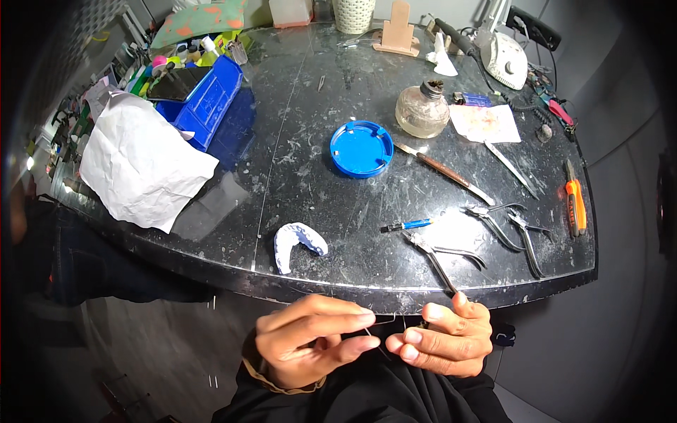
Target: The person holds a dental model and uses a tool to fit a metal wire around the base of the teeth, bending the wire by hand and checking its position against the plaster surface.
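Note:
Just in front of the table's near edge, my left hand (310,338) pinches a thin bent metal wire (384,323) between thumb and forefinger. My right hand (448,338) faces it, fingers pressed together, with a thin end of wire showing at its fingertips. Whether both ends belong to one piece is hard to see. On the table ahead of my left hand lies a white horseshoe-shaped dental cast (288,243). Pliers (430,247) rest with their handles close to my right hand. A short blue-handled tool (407,225) lies beyond them.
Two more pliers (497,222) (527,240) and an orange-handled cutter (575,204) lie at the right. Farther back are a round blue lid (361,149), a wooden-handled knife (444,171) and a glass burner bottle (421,113). Crumpled white paper (144,162) and a blue bin (211,102) occupy the left.

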Demonstrator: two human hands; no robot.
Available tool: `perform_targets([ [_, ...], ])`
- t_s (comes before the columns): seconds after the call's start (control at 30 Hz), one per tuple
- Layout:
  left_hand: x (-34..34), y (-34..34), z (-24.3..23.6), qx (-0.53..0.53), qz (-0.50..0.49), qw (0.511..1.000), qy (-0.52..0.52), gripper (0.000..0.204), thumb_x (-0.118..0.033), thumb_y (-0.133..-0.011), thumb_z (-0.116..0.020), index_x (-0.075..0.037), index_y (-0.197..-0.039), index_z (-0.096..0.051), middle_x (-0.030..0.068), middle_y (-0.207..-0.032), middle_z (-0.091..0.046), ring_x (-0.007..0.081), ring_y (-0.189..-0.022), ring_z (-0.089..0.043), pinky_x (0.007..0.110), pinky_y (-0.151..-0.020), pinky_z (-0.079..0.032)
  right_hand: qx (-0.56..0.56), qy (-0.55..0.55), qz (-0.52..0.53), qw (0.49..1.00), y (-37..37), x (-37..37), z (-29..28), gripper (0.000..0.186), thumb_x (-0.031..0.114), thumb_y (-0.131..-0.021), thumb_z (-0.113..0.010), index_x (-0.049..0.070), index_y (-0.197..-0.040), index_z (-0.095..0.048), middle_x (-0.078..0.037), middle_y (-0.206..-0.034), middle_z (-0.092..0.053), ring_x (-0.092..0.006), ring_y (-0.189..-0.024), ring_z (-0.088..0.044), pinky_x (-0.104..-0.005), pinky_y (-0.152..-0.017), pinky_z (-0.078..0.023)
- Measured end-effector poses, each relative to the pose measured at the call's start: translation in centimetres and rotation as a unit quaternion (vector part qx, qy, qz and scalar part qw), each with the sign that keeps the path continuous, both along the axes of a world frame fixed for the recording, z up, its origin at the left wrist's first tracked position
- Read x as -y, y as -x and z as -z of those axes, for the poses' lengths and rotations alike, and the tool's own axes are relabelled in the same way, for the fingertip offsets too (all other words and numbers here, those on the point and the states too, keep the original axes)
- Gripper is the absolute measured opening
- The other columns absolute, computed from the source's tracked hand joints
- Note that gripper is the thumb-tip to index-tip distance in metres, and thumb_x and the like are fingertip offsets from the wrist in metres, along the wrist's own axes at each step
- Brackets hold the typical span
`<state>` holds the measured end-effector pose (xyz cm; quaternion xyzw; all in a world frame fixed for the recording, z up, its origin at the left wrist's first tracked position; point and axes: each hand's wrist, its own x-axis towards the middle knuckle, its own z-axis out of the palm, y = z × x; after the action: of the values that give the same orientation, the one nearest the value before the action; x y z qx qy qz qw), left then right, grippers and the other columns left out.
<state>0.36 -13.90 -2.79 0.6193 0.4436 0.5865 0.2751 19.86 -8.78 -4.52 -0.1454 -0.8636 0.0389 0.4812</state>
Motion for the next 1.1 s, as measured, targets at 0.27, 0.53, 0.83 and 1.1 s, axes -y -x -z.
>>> perform_targets([
  [0.27,-0.2,-1.1,-1.3,0.033,0.017,0.995,0.098,0.015,0.002,-0.070,-0.072,0.005,-0.083,-0.064,0.0174,-0.076,-0.065,0.0108,-0.059,-0.062,0.018,-0.047,-0.046,-0.071,0.013,0.012,0.997,0.3,0.3,0.4,0.031,0.016,-0.068,-0.077,0.019,-0.098,-0.068,0.005,-0.099,-0.066,-0.0125,-0.093,-0.064,-0.0323,-0.097,-0.036],
  [0.53,-0.3,-1.1,-1.3,0.009,0.024,0.999,0.048,0.011,0.003,-0.072,-0.070,0.005,-0.081,-0.064,0.0152,-0.071,-0.065,0.0163,-0.061,-0.064,0.023,-0.053,-0.051,-0.134,0.132,0.007,0.982,1.4,-0.5,0.2,0.045,0.014,-0.059,-0.082,0.015,-0.101,-0.065,-0.003,-0.100,-0.066,-0.0251,-0.098,-0.063,-0.0378,-0.087,-0.047],
  [0.83,1.1,-1.2,-1.4,0.043,0.024,0.993,0.111,0.013,0.003,-0.073,-0.070,0.005,-0.085,-0.067,0.0123,-0.071,-0.067,0.0112,-0.061,-0.064,0.019,-0.053,-0.050,-0.063,0.123,-0.040,0.990,0.8,-0.7,-0.2,0.029,0.012,-0.075,-0.066,0.009,-0.103,-0.066,-0.005,-0.097,-0.066,-0.0263,-0.102,-0.062,-0.0371,-0.093,-0.043],
  [1.1,1.4,-1.9,-0.8,0.070,0.020,0.994,0.081,0.011,0.001,-0.074,-0.069,0.006,-0.084,-0.067,0.0132,-0.072,-0.067,0.0112,-0.060,-0.064,0.018,-0.050,-0.048,-0.039,0.050,-0.003,0.998,0.4,1.0,1.0,0.026,0.007,-0.079,-0.063,0.007,-0.105,-0.064,-0.005,-0.106,-0.064,-0.0200,-0.104,-0.060,-0.0373,-0.103,-0.032],
])
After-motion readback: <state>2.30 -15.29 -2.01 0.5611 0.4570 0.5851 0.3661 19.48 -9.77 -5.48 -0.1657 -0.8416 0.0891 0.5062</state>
